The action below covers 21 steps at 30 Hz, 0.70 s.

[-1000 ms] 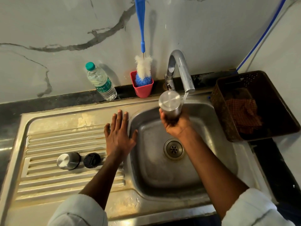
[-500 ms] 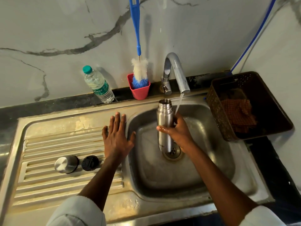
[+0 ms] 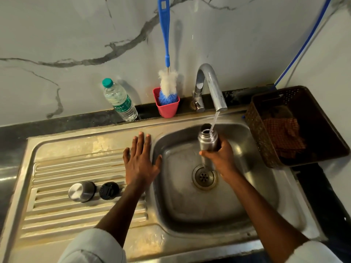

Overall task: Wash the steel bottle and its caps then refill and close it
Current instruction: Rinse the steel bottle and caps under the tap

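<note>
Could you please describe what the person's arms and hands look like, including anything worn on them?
Both hands, left and right, are bare: no gloves, rings or watch show. Light grey-white sleeves are pushed up near the elbows, leaving the forearms uncovered.

- Steel sink unit (image 3: 91, 147): ribbed drainboard on the left, basin on the right.
- On the drainboard ribs: steel cap (image 3: 81, 191) just beside black cap (image 3: 109, 190); contact between them cannot be confirmed.
- Left hand (image 3: 140, 164) rests flat at the basin edge.
- Dark counter (image 3: 57, 122) behind carries a plastic bottle (image 3: 119, 100), a pink cup (image 3: 167, 107) and a basket (image 3: 296, 126).
</note>
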Tool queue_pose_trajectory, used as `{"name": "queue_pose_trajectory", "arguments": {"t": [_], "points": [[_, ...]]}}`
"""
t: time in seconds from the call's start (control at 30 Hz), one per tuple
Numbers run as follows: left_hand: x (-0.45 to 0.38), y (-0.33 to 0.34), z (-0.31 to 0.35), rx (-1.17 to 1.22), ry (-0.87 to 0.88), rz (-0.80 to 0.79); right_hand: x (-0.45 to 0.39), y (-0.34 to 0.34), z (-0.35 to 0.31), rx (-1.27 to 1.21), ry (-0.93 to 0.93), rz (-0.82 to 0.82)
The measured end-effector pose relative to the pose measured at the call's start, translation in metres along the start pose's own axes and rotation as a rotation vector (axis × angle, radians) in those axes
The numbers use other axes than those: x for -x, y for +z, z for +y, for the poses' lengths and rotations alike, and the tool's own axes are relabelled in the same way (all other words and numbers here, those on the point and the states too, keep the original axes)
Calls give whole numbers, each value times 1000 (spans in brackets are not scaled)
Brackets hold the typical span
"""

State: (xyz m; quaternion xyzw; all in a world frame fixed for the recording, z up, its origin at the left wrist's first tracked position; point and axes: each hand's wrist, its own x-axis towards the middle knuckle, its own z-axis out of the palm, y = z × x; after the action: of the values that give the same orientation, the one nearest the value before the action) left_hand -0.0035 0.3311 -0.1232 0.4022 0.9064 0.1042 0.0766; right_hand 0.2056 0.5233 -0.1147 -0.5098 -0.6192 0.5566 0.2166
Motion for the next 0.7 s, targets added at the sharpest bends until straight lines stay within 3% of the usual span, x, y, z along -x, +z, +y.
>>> {"name": "queue_pose_trajectory", "arguments": {"t": [0.3, 0.43, 0.7], "points": [[0, 1, 0, -7, -5, -7, 1, -3, -5, 10, -26, -63], [-1, 1, 1, -22, -11, 0, -6, -10, -5, -35, -27, -4], [1, -1, 2, -22, -13, 4, -5, -3, -4, -9, -58, -114]]}}
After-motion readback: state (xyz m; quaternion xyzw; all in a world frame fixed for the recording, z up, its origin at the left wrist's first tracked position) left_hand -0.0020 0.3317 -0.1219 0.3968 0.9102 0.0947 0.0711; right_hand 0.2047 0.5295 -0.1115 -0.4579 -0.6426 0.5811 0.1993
